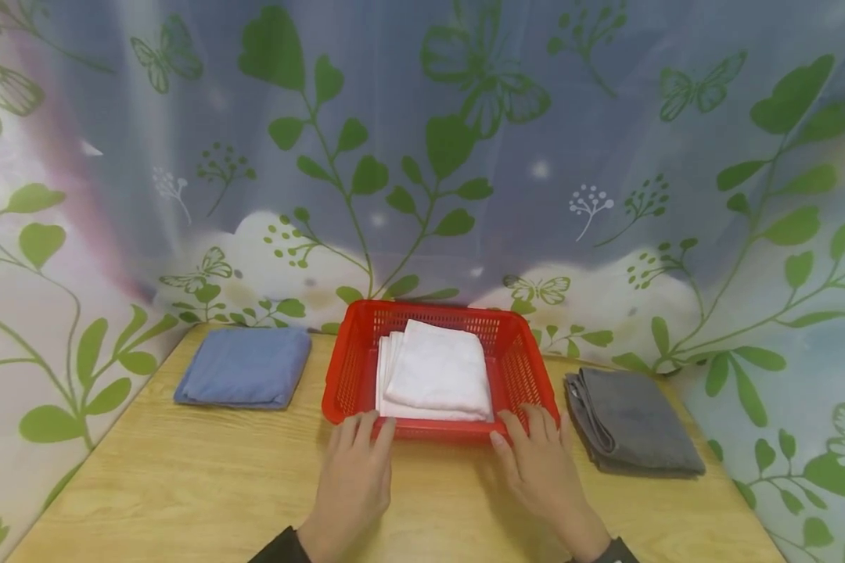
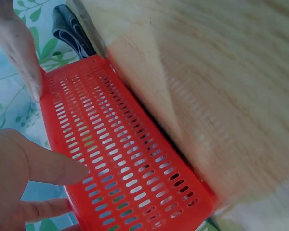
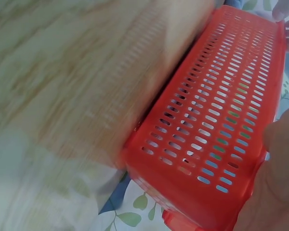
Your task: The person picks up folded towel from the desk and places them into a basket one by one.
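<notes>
A red plastic basket (image 1: 422, 428) with slotted walls stands at the back middle of the table. Folded white towels (image 1: 440, 371) lie stacked inside it. My left hand (image 1: 355, 469) grips the front rim near its left end; in the left wrist view the thumb (image 2: 58, 168) lies against the outer wall and the other fingers go behind the rim. Near the right end of that rim, my right hand (image 1: 545, 473) holds on with its fingers over the edge. In the right wrist view its fingertips are partly hidden.
On the table (image 1: 218, 485), a folded blue cloth (image 1: 246, 367) lies left of the basket and a folded dark grey cloth (image 1: 634, 422) lies to its right. A leaf-patterned curtain (image 1: 422, 156) hangs close behind the basket and along both sides.
</notes>
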Action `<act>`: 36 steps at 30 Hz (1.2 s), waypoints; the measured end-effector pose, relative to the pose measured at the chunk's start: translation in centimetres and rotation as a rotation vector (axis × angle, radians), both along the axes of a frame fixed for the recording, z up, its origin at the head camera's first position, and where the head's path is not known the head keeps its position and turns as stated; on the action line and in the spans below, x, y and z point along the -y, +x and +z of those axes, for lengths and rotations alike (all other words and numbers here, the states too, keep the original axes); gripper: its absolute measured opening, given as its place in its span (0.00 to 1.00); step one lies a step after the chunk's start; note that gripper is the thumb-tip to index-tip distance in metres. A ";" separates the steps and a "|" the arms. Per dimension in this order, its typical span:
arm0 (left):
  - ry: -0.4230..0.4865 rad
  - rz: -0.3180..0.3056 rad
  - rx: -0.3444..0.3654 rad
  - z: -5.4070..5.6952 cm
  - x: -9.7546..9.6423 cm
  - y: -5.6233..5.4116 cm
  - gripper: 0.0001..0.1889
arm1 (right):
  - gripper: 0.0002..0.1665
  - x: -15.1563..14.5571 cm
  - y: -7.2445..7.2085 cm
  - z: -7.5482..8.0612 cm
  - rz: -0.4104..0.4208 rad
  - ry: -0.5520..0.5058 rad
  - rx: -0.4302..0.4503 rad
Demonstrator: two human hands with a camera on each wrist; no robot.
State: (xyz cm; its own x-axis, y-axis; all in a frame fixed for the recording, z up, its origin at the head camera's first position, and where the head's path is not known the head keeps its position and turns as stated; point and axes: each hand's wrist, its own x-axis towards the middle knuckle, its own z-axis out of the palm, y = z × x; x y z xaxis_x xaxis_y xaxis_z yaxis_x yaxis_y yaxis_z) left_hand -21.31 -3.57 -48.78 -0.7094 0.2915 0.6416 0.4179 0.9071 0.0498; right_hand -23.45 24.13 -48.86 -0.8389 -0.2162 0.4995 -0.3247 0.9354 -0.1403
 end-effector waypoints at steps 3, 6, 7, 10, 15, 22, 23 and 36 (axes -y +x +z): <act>-0.020 0.009 0.034 -0.1 0.0 0.4 0.23 | 0.23 0.0 0.2 -0.1 -0.029 0.036 0.039; -0.031 0.020 0.088 -0.3 0.1 1.0 0.25 | 0.25 0.2 0.5 -0.4 -0.052 0.054 0.092; -0.031 0.023 0.102 -0.4 0.1 1.2 0.25 | 0.25 0.2 0.6 -0.5 -0.055 0.057 0.097; -0.030 0.024 0.128 -0.6 0.2 1.7 0.27 | 0.25 0.4 1.0 -0.8 -0.055 0.053 0.094; -0.042 0.017 0.153 -0.5 0.3 1.7 0.33 | 0.24 0.3 0.9 -0.8 -0.043 0.046 0.054; -0.015 -0.022 0.166 -0.4 0.5 1.5 0.36 | 0.23 0.0 0.2 -0.6 -0.034 0.046 0.028; 0.002 -0.032 0.157 -0.4 0.6 1.4 0.36 | 0.23 -0.1 0.2 -0.6 -0.034 0.048 0.025; 0.295 -0.103 -0.144 -0.6 3.2 0.3 0.17 | 0.23 -0.2 0.0 -0.5 -0.026 0.058 -0.013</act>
